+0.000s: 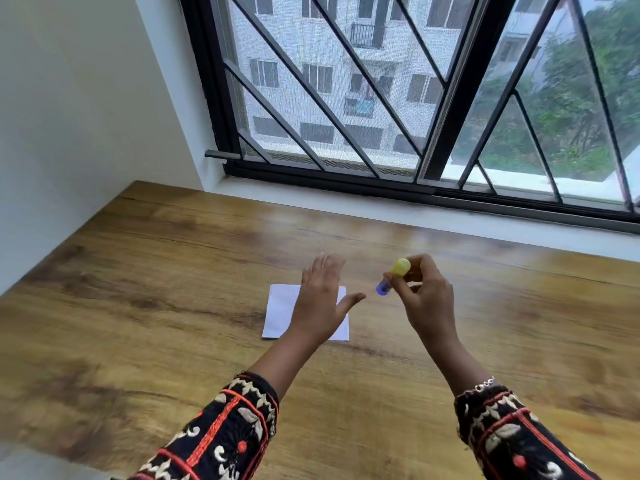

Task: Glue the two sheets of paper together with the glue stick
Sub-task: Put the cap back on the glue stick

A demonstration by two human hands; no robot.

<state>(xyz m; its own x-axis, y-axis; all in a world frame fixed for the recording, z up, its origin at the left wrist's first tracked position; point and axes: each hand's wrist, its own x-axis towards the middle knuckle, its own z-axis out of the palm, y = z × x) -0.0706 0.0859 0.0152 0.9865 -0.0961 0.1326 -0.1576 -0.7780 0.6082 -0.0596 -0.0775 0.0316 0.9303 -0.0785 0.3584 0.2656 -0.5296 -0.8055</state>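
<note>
My left hand [320, 299] hovers flat above the white paper [282, 311] on the wooden table [138, 271], fingers spread and holding nothing, thumb pointing right. My right hand [427, 296], raised just beside it, pinches the tilted glue stick [393, 276] in curled fingers, its yellow end up and blue end down, clear of the paper.

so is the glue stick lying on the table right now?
No, the glue stick is held up in the right hand, above the wooden table and beside the white paper.
</note>
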